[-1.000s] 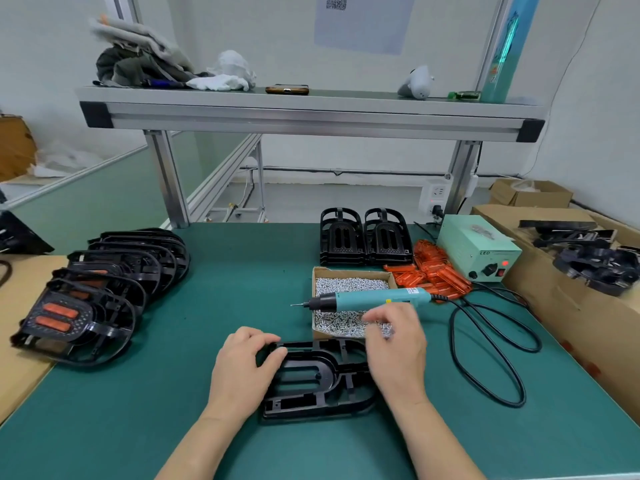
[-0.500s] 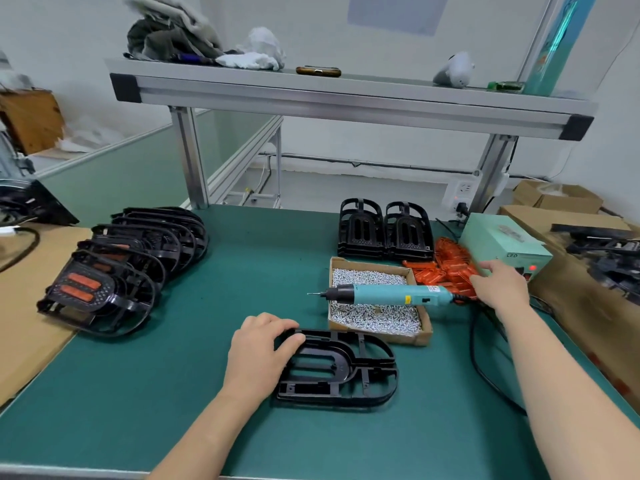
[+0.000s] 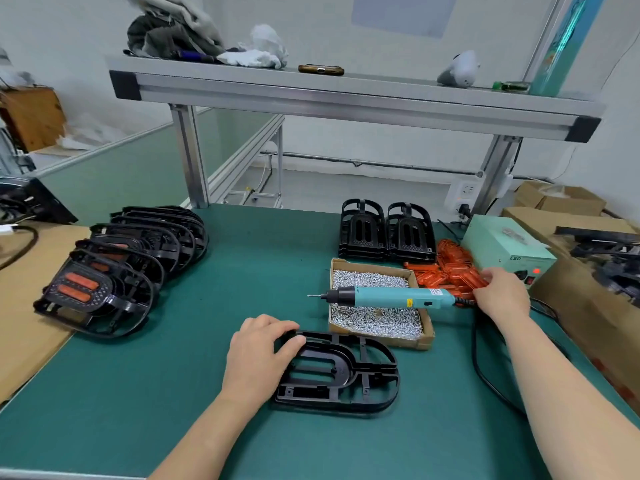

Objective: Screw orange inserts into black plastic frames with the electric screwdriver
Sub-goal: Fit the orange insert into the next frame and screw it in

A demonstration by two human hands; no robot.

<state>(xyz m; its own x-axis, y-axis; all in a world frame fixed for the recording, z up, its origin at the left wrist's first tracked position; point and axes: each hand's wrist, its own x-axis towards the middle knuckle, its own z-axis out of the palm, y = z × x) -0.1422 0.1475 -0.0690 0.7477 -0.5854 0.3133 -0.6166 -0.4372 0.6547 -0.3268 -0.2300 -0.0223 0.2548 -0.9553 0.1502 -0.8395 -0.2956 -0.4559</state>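
Orange inserts [image 3: 446,275]: location, status? (Q)

Loose heap just right of the screw box [image 3: 381,338], far end. Right hand [image 3: 500,294] rests on the heap, fingers bent down; cannot tell if one is pinched. (A)

Frame in work? (Q)

Black frame [image 3: 337,372] flat, just in front of the box, no orange in it. Left hand [image 3: 258,355] grips its rounded end. Electric screwdriver [image 3: 391,296] lies across the box, unheld. (A)

Progress? (Q)

Judged: finished frames [image 3: 93,292] stacked well left of the box; this one at step one, insert pick; seating and screwing remain. Blank frames [image 3: 386,232] wait behind the box. (A)
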